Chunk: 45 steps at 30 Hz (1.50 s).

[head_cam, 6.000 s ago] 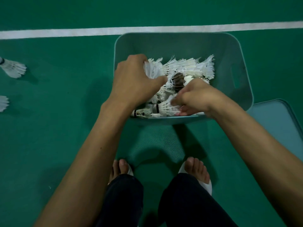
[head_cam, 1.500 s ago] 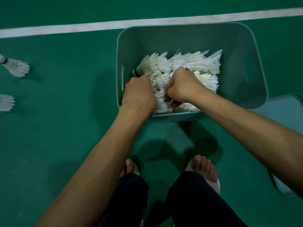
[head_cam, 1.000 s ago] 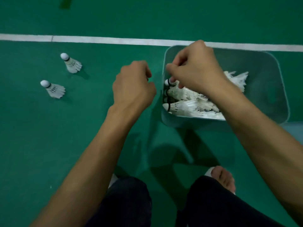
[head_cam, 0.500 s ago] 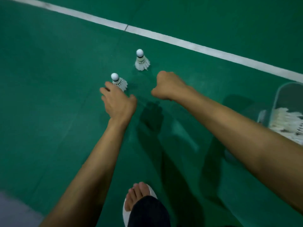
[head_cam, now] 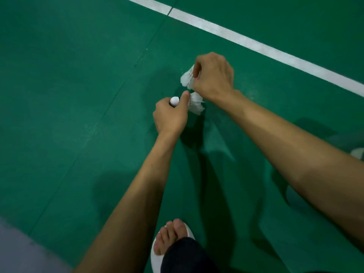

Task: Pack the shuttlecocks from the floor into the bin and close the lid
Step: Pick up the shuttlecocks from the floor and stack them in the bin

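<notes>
Feathered shuttlecock [head_cam: 196, 105], round white tip, held in left grip [head_cam: 169, 117], right grip [head_cam: 214, 77] pinching second shuttlecock [head_cam: 187, 78]

Both bare arms stretch forward and down, side by side. The left hand [head_cam: 170, 117] curls round a white feathered shuttlecock [head_cam: 195, 105] at its round cork end, thumb raised along it. The right hand [head_cam: 213, 75], just beyond, pinches a second white feather shuttlecock [head_cam: 186, 79] by its skirt.
</notes>
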Motion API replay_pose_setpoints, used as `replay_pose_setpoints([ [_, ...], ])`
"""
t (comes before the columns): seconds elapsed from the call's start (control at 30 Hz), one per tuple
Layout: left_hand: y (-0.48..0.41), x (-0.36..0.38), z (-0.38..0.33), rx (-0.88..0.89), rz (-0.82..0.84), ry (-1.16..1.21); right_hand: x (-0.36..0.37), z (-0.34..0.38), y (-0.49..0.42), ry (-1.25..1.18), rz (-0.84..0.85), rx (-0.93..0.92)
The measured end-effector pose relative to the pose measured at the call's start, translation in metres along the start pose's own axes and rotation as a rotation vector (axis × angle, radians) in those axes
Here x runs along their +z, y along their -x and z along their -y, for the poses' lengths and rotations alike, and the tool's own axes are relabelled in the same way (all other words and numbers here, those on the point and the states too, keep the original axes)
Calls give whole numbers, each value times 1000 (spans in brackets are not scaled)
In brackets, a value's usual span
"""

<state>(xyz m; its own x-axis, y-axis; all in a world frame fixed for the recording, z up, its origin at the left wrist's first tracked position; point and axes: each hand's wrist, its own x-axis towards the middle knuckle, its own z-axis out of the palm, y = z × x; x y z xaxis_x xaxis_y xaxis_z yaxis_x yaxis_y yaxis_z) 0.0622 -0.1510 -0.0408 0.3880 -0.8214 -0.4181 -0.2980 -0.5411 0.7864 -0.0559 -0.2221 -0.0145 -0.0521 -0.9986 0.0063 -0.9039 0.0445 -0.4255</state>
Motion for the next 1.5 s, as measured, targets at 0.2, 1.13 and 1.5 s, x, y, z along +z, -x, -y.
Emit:
replay_pose_setpoints([
  [0.2,61,7,-37,-165,228,288,-70,-11,51,-368,-223,70],
  [1.13,333,201,-71,776,1311,-755,-235,-320,381,-697,-577,803],
  [1.5,326,212,-76,749,1211,-617,-243,-324,381,-785,-294,749],
])
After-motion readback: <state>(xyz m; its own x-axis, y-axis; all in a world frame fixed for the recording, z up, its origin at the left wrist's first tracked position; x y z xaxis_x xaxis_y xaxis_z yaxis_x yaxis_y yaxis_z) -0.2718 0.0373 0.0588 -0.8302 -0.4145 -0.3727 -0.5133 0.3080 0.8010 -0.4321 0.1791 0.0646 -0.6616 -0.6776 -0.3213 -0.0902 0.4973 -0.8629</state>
